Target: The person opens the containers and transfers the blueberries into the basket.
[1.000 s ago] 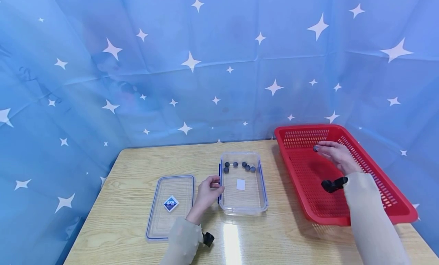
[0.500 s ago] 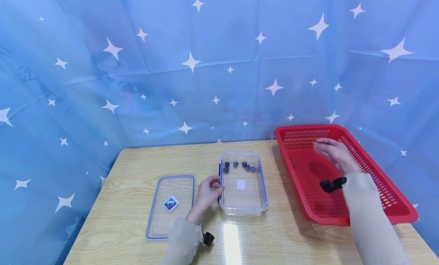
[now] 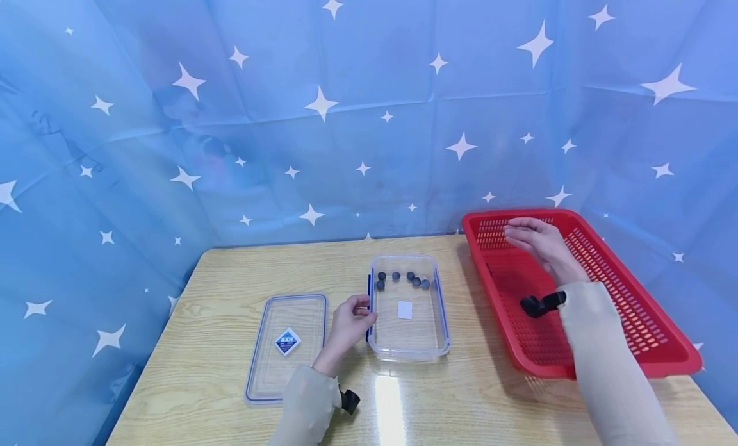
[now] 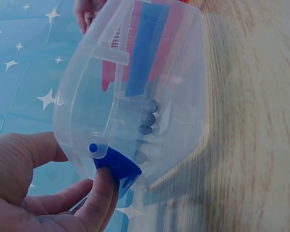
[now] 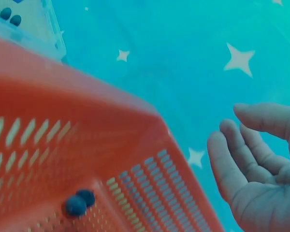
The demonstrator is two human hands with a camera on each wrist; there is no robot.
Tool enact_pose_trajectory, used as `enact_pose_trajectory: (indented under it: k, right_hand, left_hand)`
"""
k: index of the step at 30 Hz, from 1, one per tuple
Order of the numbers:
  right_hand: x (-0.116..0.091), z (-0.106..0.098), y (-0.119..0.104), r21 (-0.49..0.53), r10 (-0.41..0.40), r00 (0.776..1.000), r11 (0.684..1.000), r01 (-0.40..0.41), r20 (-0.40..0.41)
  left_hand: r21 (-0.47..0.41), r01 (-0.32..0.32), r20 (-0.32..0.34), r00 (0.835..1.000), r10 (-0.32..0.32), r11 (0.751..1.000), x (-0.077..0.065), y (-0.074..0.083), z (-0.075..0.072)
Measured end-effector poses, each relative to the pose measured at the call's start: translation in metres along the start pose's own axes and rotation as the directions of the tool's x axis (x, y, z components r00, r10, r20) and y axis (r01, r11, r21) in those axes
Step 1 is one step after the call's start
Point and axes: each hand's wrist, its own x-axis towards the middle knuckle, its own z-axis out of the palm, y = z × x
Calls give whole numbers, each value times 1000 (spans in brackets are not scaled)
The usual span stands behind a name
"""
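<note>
My left hand [image 3: 350,321] holds the left side of a clear plastic food box [image 3: 426,350]. In the left wrist view, its fingers touch the box's blue latch [image 4: 117,163] and the thumb lies at the rim. Several blueberries [image 3: 416,282] lie toward the box's far end, with a white rectangle [image 3: 405,310] on its floor. My right hand [image 3: 539,244] hovers over the far end of a red basket [image 3: 501,330], fingers loosely bent and holding nothing. Two blueberries [image 5: 76,205] sit in a basket corner in the right wrist view.
The box's clear lid [image 3: 262,343], edged in blue with a blue-and-white label [image 3: 287,342], lies on the wooden table [image 3: 219,286] left of the box. A blue curtain [image 3: 369,132] with white stars hangs behind the table.
My right hand has let go of a small dark blueberry it pinched over the basket. It has since moved up and left. The left hand and box have stayed put.
</note>
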Motion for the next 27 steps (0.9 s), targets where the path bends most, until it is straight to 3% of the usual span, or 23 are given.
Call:
enact_pose_trajectory:
  k: [9,20,27]
  right_hand:
    - [13,42,-3,-108,34,999,993,-37,-29]
    - [24,86,8,-271,59,998,961,-64,-26]
    - [30,110,17,-245,67,998,967,-65,-1]
  left_hand:
    - [-1,-2,1,1000,2,1000,0,2,-1]
    - [4,-1,2,1000,1,1000,-1,1,-1]
    - [-1,-8,2,1000,8,1000,-1,1,-2]
